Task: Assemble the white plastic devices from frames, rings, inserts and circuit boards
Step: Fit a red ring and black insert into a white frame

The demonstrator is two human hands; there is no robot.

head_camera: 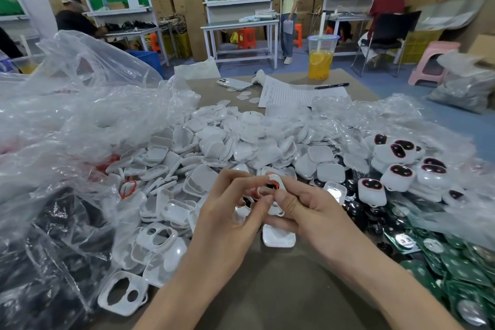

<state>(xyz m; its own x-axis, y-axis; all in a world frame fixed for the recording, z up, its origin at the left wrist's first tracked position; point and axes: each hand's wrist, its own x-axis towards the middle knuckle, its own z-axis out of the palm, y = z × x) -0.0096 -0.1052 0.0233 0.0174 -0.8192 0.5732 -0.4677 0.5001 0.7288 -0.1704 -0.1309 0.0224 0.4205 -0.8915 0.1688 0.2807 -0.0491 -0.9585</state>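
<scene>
The left hand [230,211] and right hand [302,211] pinch one white frame [275,177] with a red ring [271,184], centre near. Finished devices [372,190] pile right; many shells [214,147] and boards [455,262] remain.

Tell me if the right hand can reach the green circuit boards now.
Probably yes: the circuit boards lie uncovered beside the right hand, nothing between. But it pinches the white frame and would have to let go first.

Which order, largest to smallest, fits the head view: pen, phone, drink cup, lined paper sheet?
lined paper sheet
drink cup
phone
pen
The phone and pen look alike in length, but the pen is much thinner.
</scene>
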